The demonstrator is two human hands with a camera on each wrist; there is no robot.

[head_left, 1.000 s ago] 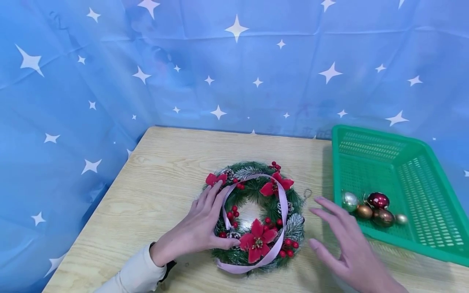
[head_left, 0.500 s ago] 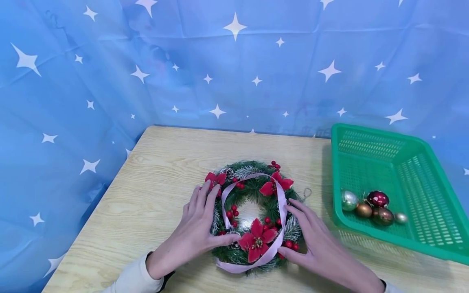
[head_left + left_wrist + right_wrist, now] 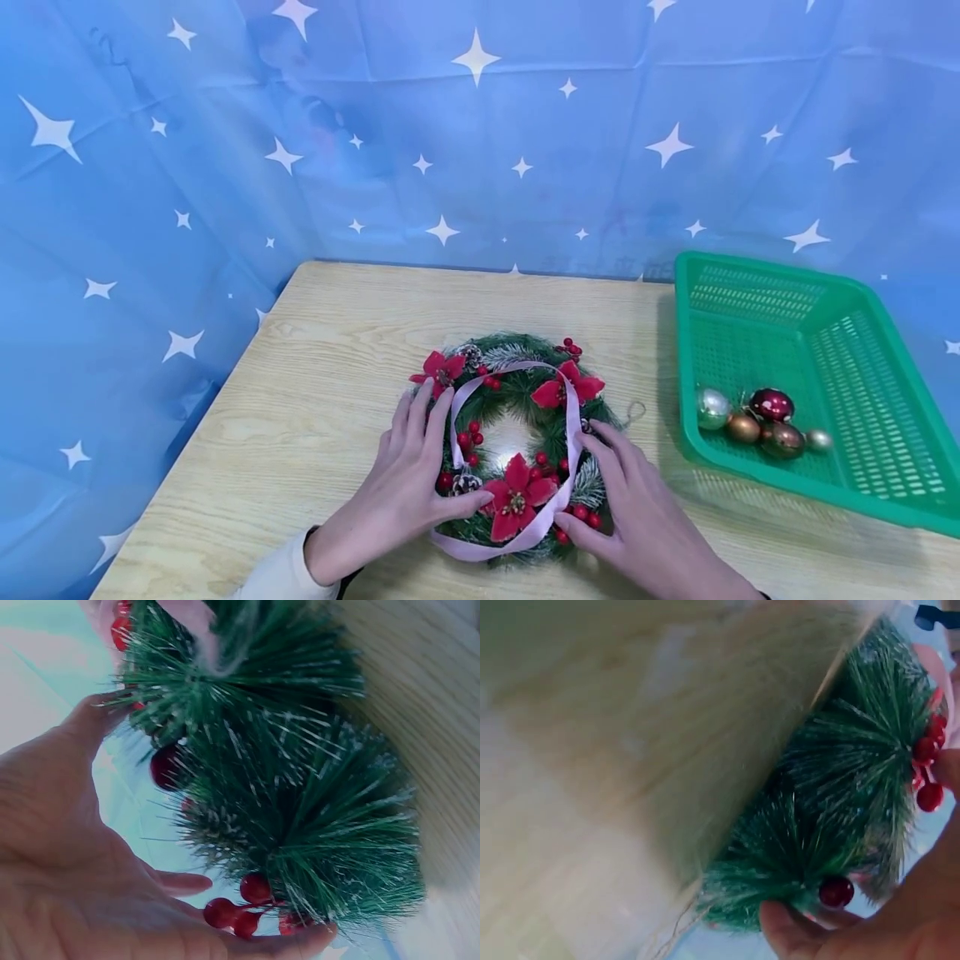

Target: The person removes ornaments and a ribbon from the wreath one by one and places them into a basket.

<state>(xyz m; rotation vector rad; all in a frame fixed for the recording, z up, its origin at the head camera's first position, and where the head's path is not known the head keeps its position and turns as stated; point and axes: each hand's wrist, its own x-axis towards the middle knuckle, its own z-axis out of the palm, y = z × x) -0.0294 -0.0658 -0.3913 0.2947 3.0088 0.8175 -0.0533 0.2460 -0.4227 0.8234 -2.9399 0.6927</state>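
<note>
A green Christmas wreath (image 3: 517, 343) lies flat on the table, decked with red poinsettias, berries and frosted pine cones. A pale pink ribbon (image 3: 536, 529) loops loosely over its top. My left hand (image 3: 401, 479) holds the wreath's left side, fingertips near the upper-left poinsettia (image 3: 442, 367) and thumb at the lower poinsettia (image 3: 513, 500). On the opposite side my right hand (image 3: 630, 508) grips the wreath, its fingers by the ribbon and its thumb near the lower-right berries. In the left wrist view the fingers reach beside red berries (image 3: 253, 889) and needles.
A green plastic basket (image 3: 870, 317) stands at the right of the table (image 3: 360, 308), with several shiny bauble ornaments (image 3: 772, 404) in its near-left corner. A small wire loop (image 3: 636, 410) sticks out at the wreath's right. A blue star-patterned cloth (image 3: 480, 150) hangs behind.
My right hand has come in from the right onto the wreath's right side. The wreath has since turned slightly clockwise. My left hand has stayed on its left side.
</note>
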